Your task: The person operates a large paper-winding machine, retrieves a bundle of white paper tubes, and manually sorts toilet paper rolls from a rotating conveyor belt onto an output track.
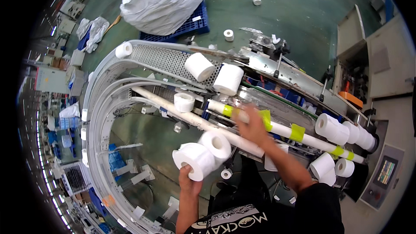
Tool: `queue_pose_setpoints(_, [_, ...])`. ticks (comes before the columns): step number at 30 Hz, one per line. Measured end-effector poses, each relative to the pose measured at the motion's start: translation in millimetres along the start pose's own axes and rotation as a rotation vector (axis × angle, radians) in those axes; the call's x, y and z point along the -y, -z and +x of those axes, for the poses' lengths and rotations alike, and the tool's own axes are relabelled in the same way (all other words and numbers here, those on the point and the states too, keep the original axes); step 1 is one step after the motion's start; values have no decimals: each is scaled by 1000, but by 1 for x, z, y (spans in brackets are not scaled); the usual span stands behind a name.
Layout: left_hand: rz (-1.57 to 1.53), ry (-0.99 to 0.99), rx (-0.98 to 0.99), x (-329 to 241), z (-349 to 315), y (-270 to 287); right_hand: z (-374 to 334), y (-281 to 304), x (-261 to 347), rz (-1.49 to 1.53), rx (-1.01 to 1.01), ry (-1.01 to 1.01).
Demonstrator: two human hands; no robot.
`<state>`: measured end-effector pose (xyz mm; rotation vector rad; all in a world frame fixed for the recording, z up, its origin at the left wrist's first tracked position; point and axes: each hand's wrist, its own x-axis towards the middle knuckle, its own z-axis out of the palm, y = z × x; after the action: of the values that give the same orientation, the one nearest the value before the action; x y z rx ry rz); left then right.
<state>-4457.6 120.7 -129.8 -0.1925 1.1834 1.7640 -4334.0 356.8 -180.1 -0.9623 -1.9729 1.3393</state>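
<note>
The left hand (189,181), at about six o'clock in the view, has its grip closed around the end of a white soft paper roll (193,159), with a second white paper roll (215,144) touching it at two o'clock. Both look light, squashy and easily dented, so a loose cupping hold around the body suits them. The right hand (252,125) lies flat, fingers spread, on the long white tube with yellow-green tape bands (286,131)
</note>
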Motion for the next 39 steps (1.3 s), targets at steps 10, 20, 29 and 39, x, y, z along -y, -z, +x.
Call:
queue_pose_setpoints(10, [-56,-99,-69,16,-46,83,219,-44,-113,-418,368,-88])
queue_pose_setpoints(20, [-13,10,-183,20,-75,98,175,-69,-168,266,-337,-337])
queue_pose_setpoints(29, [34,-25,-173,23,-68,97,121,-43,-108,45,-163,-210])
queue_pose_setpoints(39, [231,195,-132,35,-36,99,-160,430,-233,-1044,-680,-1021])
